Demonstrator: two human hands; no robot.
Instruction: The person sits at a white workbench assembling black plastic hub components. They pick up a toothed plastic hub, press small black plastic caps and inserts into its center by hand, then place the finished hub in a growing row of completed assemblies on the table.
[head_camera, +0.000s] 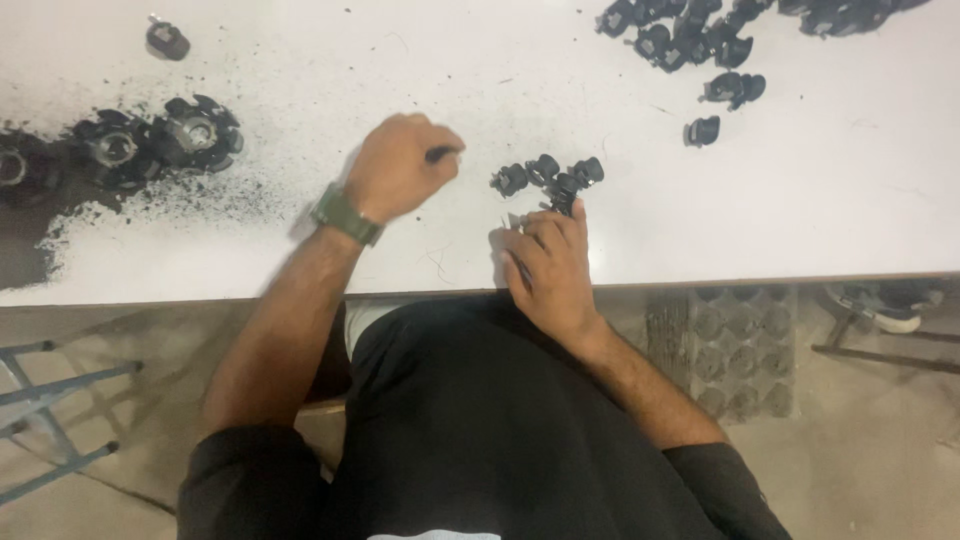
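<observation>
My left hand (398, 166), with a green watch (346, 215) on the wrist, is closed over the white table (800, 200) and pinches a small black part (440, 154) at its fingertips. My right hand (552, 270) rests at the table's near edge, its fingers closed on a small black plastic part (563, 203). Just beyond it lie three loose black plastic parts (545, 172) in a short row.
A pile of black plastic parts (700, 35) lies at the far right, two strays (722, 105) below it. Round black-and-metal pieces (160, 140) sit in black dust at the left. A lone part (167, 40) lies far left. Metal stool legs (50, 410) stand on the floor.
</observation>
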